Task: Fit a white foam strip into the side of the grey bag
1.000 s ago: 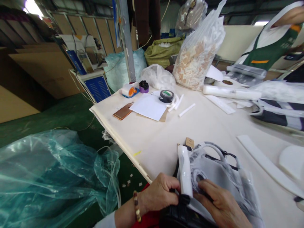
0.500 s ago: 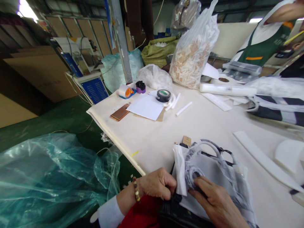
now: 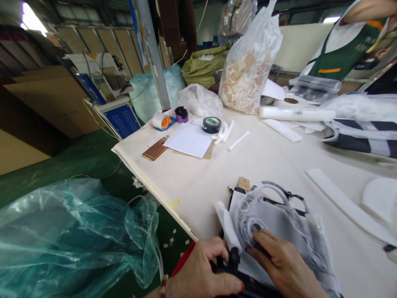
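A black handbag point(image 3: 248, 279) lies at the table's near edge, with pale grey wrapping and clear plastic over it. My right hand point(image 3: 283, 263) presses its closed fingers on a coiled, wrapped strap point(image 3: 246, 227) on top of the bag. My left hand point(image 3: 206, 269) is at the bag's near left corner, thumb and forefinger curled round its black edge. Beside that forefinger a white wrapped piece point(image 3: 228, 225) stands tilted, a black end at its foot. A brown tag point(image 3: 244, 183) sticks out at the bag's far side.
On the table are a phone point(image 3: 155, 149), white paper point(image 3: 189, 140), black tape point(image 3: 211, 124), a tape dispenser point(image 3: 161, 121) and white foam strips point(image 3: 344, 203). A stuffed plastic bag point(image 3: 245, 78) stands behind. Teal plastic point(image 3: 77, 236) covers the floor at left. A co-worker point(image 3: 344, 58) stands far right.
My left hand has come forward and opened from a fist to a grip on the bag's edge. The white wrapped piece has tilted left. My right hand has stayed on the coil.
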`<move>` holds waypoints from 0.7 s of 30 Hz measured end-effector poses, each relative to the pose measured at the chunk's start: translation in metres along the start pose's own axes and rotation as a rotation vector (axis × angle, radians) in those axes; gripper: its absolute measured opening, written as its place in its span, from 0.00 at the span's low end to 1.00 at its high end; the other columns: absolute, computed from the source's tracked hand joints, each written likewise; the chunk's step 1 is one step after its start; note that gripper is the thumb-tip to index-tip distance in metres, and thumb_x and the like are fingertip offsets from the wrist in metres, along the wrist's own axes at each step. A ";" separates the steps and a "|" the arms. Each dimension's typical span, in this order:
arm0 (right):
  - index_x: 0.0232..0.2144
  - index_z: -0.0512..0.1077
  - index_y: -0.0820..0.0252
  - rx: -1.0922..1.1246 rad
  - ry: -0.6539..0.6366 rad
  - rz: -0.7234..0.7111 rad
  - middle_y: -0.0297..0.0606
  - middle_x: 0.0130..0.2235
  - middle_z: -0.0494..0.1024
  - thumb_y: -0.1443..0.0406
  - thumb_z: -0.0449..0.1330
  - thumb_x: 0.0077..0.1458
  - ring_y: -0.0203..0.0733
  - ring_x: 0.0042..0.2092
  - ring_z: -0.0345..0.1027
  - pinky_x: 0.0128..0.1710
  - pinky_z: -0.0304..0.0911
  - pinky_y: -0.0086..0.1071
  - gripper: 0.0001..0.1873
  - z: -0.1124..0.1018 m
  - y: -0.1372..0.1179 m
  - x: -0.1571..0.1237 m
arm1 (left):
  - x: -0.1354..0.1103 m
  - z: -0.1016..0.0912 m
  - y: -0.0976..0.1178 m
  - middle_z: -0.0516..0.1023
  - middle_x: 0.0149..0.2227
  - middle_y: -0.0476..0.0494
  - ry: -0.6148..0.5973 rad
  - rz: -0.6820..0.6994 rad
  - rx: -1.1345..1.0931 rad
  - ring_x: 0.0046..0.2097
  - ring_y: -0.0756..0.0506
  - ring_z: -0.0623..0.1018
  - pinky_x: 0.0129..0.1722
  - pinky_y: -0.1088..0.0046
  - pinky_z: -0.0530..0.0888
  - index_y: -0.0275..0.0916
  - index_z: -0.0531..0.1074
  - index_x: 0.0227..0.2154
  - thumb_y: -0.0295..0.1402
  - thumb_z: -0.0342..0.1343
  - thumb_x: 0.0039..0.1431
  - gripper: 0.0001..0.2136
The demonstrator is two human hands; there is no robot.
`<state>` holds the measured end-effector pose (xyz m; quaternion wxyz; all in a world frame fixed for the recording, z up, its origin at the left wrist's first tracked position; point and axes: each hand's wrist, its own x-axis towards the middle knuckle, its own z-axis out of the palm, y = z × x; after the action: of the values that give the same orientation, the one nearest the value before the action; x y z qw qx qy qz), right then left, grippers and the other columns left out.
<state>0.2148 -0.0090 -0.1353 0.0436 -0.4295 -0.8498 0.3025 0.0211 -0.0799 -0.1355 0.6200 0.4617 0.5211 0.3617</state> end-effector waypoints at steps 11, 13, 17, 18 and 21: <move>0.24 0.60 0.57 0.016 -0.006 0.026 0.33 0.28 0.68 0.63 0.49 0.58 0.39 0.31 0.66 0.30 0.53 0.30 0.11 0.000 -0.004 0.000 | 0.013 0.020 -0.001 0.69 0.26 0.49 0.312 -0.197 -0.204 0.31 0.48 0.67 0.32 0.73 0.63 0.35 0.67 0.28 0.49 0.54 0.48 0.18; 0.24 0.60 0.58 0.011 0.006 0.023 0.33 0.28 0.68 0.63 0.49 0.58 0.39 0.31 0.66 0.29 0.53 0.30 0.11 0.000 -0.005 0.000 | 0.017 0.020 0.004 0.68 0.26 0.50 0.320 -0.249 -0.307 0.30 0.49 0.67 0.31 0.73 0.63 0.35 0.67 0.28 0.48 0.58 0.44 0.19; 0.24 0.62 0.58 -0.022 0.024 0.023 0.34 0.28 0.70 0.64 0.51 0.57 0.40 0.31 0.67 0.30 0.53 0.30 0.10 -0.001 -0.007 0.001 | 0.021 0.022 0.011 0.67 0.23 0.52 0.283 -0.272 -0.429 0.27 0.50 0.66 0.29 0.74 0.63 0.35 0.66 0.26 0.46 0.61 0.41 0.19; 0.24 0.63 0.58 -0.036 0.030 0.024 0.34 0.28 0.70 0.64 0.52 0.57 0.40 0.31 0.67 0.29 0.53 0.30 0.10 -0.001 -0.008 0.001 | 0.021 0.023 0.012 0.67 0.23 0.51 0.296 -0.265 -0.434 0.27 0.50 0.67 0.28 0.74 0.63 0.35 0.66 0.26 0.45 0.61 0.41 0.18; 0.24 0.63 0.59 -0.070 0.038 0.019 0.35 0.28 0.70 0.65 0.53 0.56 0.40 0.31 0.67 0.29 0.53 0.30 0.09 0.000 -0.009 0.001 | 0.022 0.026 0.012 0.73 0.24 0.46 0.339 -0.231 -0.473 0.28 0.48 0.70 0.30 0.72 0.65 0.33 0.69 0.27 0.38 0.62 0.38 0.15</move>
<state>0.2077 -0.0122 -0.1302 0.0417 -0.4445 -0.8547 0.2648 0.0515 -0.0610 -0.1301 0.6517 0.1753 0.5674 0.4719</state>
